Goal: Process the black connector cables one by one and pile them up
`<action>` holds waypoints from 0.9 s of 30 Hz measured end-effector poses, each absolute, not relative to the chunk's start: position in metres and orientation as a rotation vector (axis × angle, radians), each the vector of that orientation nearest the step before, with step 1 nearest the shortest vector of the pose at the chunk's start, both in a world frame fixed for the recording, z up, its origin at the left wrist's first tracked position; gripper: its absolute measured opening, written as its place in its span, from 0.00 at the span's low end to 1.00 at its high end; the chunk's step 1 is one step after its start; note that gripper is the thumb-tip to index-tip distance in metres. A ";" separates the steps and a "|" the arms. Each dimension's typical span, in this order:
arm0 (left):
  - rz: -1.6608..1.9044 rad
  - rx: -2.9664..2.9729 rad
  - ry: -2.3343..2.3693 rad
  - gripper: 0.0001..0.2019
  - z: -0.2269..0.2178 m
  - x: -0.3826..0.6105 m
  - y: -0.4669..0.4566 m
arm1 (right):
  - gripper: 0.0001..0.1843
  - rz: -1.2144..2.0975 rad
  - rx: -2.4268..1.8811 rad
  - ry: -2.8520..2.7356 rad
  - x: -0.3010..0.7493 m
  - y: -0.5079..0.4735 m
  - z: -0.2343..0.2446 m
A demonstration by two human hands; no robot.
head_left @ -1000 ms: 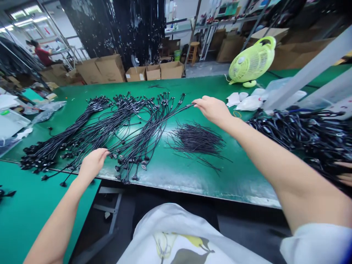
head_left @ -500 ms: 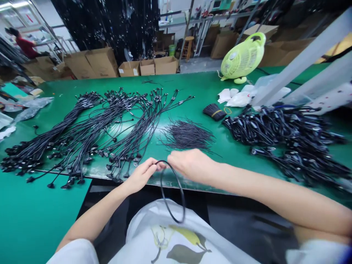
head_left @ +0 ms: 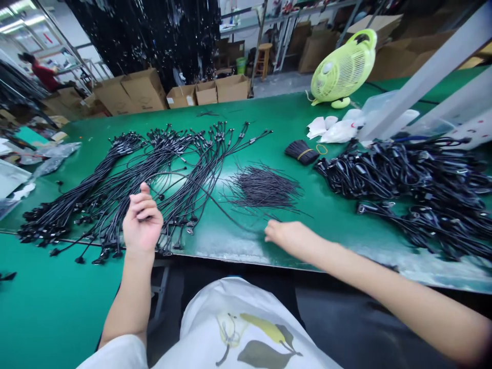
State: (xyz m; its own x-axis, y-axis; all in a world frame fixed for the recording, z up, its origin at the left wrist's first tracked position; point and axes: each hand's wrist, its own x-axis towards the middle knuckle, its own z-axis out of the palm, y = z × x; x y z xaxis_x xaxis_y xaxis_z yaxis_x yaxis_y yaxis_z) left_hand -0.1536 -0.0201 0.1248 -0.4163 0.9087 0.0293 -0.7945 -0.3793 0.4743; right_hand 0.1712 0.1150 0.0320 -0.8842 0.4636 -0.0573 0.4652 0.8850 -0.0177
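Observation:
A black cable [head_left: 220, 206] arcs over the green table between my two hands. My left hand [head_left: 143, 220] is raised at the front edge of the laid-out cables, its fingers curled closed around one end of it. My right hand [head_left: 286, 236] pinches the other end, low over the table near the front edge; its fingertips hide that end. Just beyond my right hand lies a loose pile of short, thin black ties [head_left: 265, 187]. Long black cables with plugs [head_left: 132, 177] lie in several bunches around and behind my left hand.
On the right lies a heap of coiled black cables [head_left: 400, 177]. A banded black bundle [head_left: 302, 152], white crumpled wrappers [head_left: 334, 129] and a green fan [head_left: 343, 69] stand behind. A slanted white post [head_left: 425, 72] crosses the right side. Cardboard boxes [head_left: 232, 88] line the far edge.
My hands have moved apart, left hand to the left and up, right hand slightly right. The cable, looped between them before, is now drawn out into a long arc over the table.

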 end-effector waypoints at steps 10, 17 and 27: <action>0.807 1.668 1.345 0.14 0.069 -0.056 -0.028 | 0.18 -0.704 0.436 3.044 0.156 0.084 0.097; 0.989 0.822 0.961 0.18 0.065 -0.076 -0.019 | 0.15 -1.006 0.761 3.078 0.179 0.146 0.093; 1.558 0.251 0.741 0.15 0.085 -0.098 -0.008 | 0.19 -0.073 1.091 3.356 0.200 0.131 0.034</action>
